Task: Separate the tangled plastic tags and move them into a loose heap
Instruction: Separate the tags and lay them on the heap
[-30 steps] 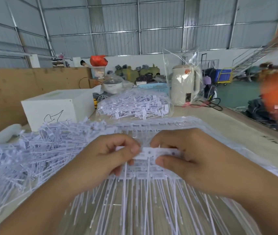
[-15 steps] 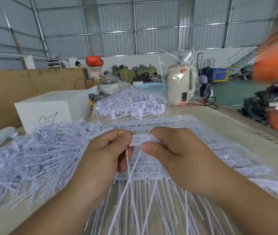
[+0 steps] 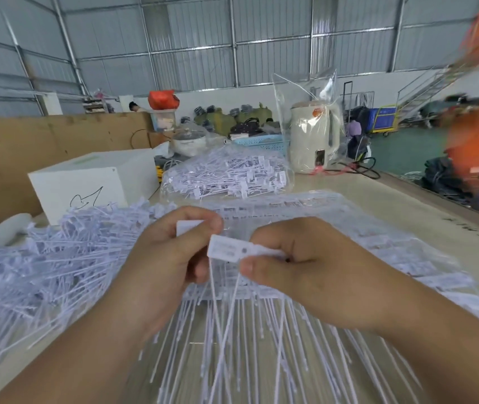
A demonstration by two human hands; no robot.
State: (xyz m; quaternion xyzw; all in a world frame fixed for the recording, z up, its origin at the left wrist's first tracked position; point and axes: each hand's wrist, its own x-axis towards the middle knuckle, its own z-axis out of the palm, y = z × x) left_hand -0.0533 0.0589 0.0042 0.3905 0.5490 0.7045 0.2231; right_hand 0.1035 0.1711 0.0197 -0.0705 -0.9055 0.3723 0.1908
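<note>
While one tag [image 3: 232, 248] sits pinched between the right hand [image 3: 314, 269] and left hand [image 3: 171, 258] above the joined row [image 3: 290, 208], separation looks underway; next, it likely needs dropping onto the loose heap [image 3: 43, 263] at left.

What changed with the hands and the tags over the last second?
Both hands rose off the aligned tags. The right hand pulled one tag free and pinches it; the left hand holds another tag. The loose heap, bagged tags and kettle stayed put.
</note>
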